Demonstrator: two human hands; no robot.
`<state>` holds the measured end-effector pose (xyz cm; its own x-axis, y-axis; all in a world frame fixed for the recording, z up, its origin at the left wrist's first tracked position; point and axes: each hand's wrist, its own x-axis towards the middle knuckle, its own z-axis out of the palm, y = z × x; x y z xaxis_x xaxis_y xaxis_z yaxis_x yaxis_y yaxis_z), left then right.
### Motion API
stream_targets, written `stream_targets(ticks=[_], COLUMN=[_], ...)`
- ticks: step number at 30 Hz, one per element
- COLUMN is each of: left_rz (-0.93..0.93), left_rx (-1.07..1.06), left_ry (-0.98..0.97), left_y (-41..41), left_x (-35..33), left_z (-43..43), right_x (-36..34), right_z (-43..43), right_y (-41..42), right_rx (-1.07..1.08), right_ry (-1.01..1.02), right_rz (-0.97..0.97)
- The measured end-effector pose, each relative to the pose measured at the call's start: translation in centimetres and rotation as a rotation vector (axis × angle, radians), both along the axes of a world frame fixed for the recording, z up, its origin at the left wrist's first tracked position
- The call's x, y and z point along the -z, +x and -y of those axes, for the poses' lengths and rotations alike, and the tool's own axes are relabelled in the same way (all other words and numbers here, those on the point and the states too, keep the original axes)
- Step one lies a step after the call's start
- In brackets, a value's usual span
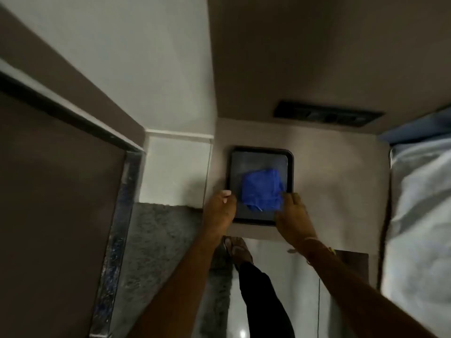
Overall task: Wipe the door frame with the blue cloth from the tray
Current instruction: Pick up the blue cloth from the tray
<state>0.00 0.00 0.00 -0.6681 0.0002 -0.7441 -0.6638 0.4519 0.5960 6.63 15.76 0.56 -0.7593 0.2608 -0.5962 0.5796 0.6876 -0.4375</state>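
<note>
A dark rectangular tray (261,152) rests on a pale low surface below me. A folded blue cloth (261,189) lies in its nearer half. My left hand (220,208) grips the tray's left rim, thumb over the edge. My right hand (294,213) holds the tray's near right corner, with its fingers touching the cloth's right edge. The door frame (122,191), dark with a mottled, marked face, runs down the left of the view beside the brown door (48,203).
A bed with a pale sheet (419,215) lies close on the right. A grey mat (158,240) lies on the floor by the door frame. My foot (240,250) stands on glossy floor below the tray. A dark switch panel (327,114) is on the wall beyond.
</note>
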Motion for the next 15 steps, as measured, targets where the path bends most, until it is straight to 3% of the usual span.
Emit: stream_targets(ticks=[4,9,15], left_rz=[0.003,0.021,0.157], left_rx=[0.068,0.136,-0.004], left_ry=[-0.081,-0.082,-0.083], left_y=[-2.0,-2.6,-1.8], left_x=[6.5,11.1,12.1], left_z=[-2.7,-5.2,-8.0], right_x=[6.7,11.7,12.9], right_z=[0.1,-0.2,-0.6], right_y=[-1.5,-1.8,-1.2], right_rx=[-0.119,-0.344,-0.275], right_ry=[0.015,0.201,0.178], right_rz=[-0.027,0.011,-0.101])
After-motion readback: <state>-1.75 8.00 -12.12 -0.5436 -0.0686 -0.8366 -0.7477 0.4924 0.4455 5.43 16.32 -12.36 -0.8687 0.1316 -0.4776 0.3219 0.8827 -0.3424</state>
